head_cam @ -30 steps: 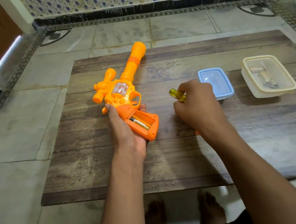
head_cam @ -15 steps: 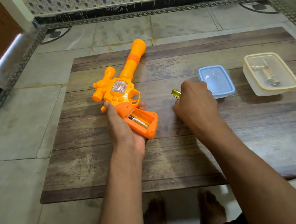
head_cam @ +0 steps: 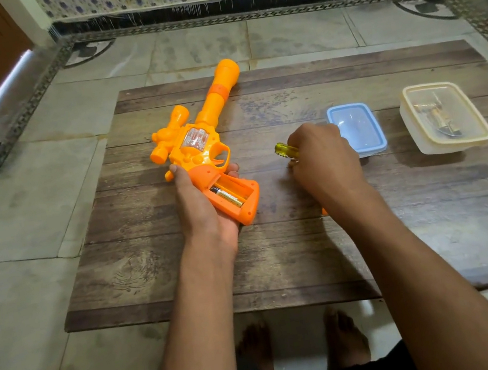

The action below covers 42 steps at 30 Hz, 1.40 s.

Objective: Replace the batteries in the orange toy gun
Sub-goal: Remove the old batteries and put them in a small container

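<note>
The orange toy gun (head_cam: 202,140) lies on the wooden board (head_cam: 308,238), barrel pointing away from me. Its handle compartment is open, and one battery (head_cam: 228,196) lies inside. My left hand (head_cam: 205,210) grips the gun's handle from below and the left. My right hand (head_cam: 321,156) is curled round a screwdriver with a yellow handle (head_cam: 283,149), low over the board next to the blue lid. The screwdriver's shaft is hidden under my hand. A small orange piece (head_cam: 324,211) peeks out beside my right wrist.
A blue plastic lid (head_cam: 358,128) lies upside down right of my right hand. Further right stands a cream plastic box (head_cam: 446,117) with small items inside. The board rests on a tiled floor; my bare feet (head_cam: 299,342) show below its near edge.
My right hand has moved slightly away and to the right with the screwdriver, toward the blue lid. The left hand and gun have stayed put.
</note>
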{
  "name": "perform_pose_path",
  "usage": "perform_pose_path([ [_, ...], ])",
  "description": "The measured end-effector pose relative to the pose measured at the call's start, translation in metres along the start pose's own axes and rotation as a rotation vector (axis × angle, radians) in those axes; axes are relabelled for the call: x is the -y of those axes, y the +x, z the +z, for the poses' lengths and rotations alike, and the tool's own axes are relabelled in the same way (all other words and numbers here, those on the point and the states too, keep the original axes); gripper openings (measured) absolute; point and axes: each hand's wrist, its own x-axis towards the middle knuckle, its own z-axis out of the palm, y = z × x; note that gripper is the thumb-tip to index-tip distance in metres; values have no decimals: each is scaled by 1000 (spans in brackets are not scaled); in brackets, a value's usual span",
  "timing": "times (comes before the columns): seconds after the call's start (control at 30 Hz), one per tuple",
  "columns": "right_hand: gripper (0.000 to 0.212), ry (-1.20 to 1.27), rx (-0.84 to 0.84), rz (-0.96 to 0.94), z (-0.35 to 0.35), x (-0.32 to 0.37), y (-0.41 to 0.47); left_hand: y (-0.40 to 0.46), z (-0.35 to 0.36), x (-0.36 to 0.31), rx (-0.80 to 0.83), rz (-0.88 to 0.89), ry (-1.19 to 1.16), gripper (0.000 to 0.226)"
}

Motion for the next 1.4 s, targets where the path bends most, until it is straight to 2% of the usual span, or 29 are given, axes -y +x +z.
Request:
perform_pose_path([
  [0.2, 21, 3, -16, -3, 2, -4, 2, 1, 0, 1, 1, 10, 9, 68],
  [0.9, 10, 45, -46, -26, 2, -1, 4, -1, 0, -1, -22, -3, 0, 68],
  [1.03, 14, 63, -93, -28, 3, -1, 4, -1, 0, -1, -19, -1, -1, 69],
  [1.23, 16, 229, -163, -115, -4, 1, 5, 1, 0, 1, -20, 9, -13, 73],
  [1.4, 17, 472, -206, -302, -10, 14, -5, 2, 1, 2, -16, 22, -18, 68],
])
